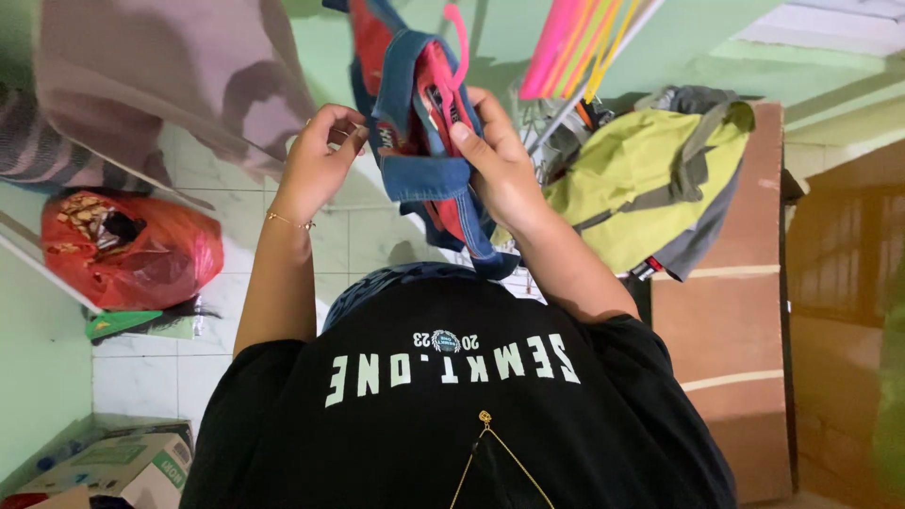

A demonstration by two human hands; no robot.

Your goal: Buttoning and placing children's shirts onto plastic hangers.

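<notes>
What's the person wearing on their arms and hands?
Both arms are bare below short black T-shirt sleeves. The left hand has a thin gold bracelet at the wrist. The right hand shows no jewellery.

Tight overhead: red-and-denim garment [419, 123] on pink hanger [457, 42], yellow-green jacket [641, 179] crowding right, grey cloth [170, 75] left. Open gap over white tiled floor [217, 283].

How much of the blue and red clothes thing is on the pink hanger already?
Looks done: the pink plastic hanger already pokes out of the top of the blue denim and red garment. In hand: the right hand grips the denim fold, and the left hand pinches its edge. Left: the garment is bunched, not smoothed; whether the hanger hangs on anything is hidden.
</notes>
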